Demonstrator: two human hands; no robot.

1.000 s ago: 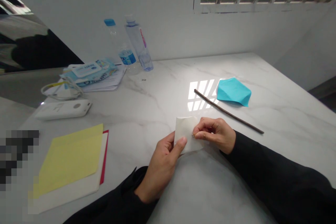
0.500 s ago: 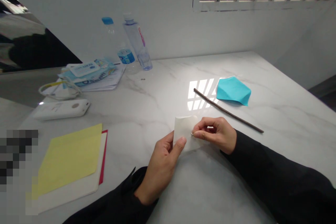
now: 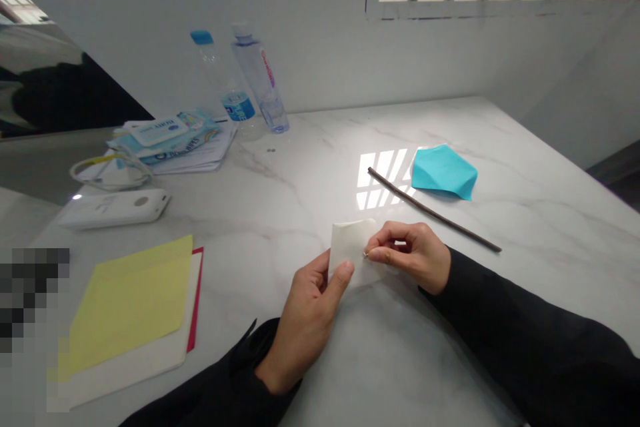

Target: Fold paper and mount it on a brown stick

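Note:
My left hand (image 3: 316, 303) grips a folded piece of white paper (image 3: 345, 243) by its left side, thumb on the face toward me. At the paper's right side my right hand (image 3: 413, 250) is closed in a pinch. A tiny pale bit (image 3: 365, 255) shows at its thumb and fingertip, too small to name; I cannot tell whether it is part of the paper. Beyond my right hand a thin brown stick (image 3: 435, 212) lies slantwise on the table. Behind the stick rests a folded turquoise paper (image 3: 444, 172).
On the marble-patterned table (image 3: 280, 213), yellow paper (image 3: 137, 300) lies over white and red sheets at left. Behind are a white device (image 3: 117, 208), a cable (image 3: 83, 181), a wipes pack (image 3: 165, 137) on papers, and two plastic bottles (image 3: 239, 107) (image 3: 273, 110) by the wall.
The view has shifted very slightly. Both hands keep the same hold on the white paper, and nothing on the table has moved.

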